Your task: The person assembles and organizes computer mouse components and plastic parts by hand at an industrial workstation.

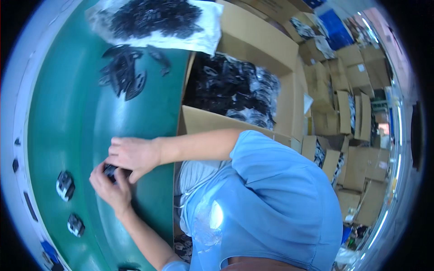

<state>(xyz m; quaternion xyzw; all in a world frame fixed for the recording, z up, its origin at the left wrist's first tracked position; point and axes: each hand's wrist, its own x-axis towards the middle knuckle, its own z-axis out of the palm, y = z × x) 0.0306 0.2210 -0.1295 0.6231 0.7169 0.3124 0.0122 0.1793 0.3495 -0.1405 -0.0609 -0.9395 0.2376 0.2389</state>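
Observation:
Both my hands meet over a small black plastic part (110, 171) at the middle of the green work surface (149, 110). My right hand (133, 156) reaches over the part from above, its fingers bent down against it. My left hand (112, 187) grips the same part from the near side, with thumb and fingers curled round it. Most of the part is hidden by my fingers, so its exact kind cannot be made out. To the left, two black-and-white moulded pieces (66, 185) rest apart on the green surface.
A loose heap of curved black parts (122, 72) lies farther up the surface. Beyond it, a white sheet (205, 34) bears many small black pieces. An open cardboard box (257, 36) with plastic-wrapped black parts stands beside the edge. More cartons (357, 171) are stacked at right.

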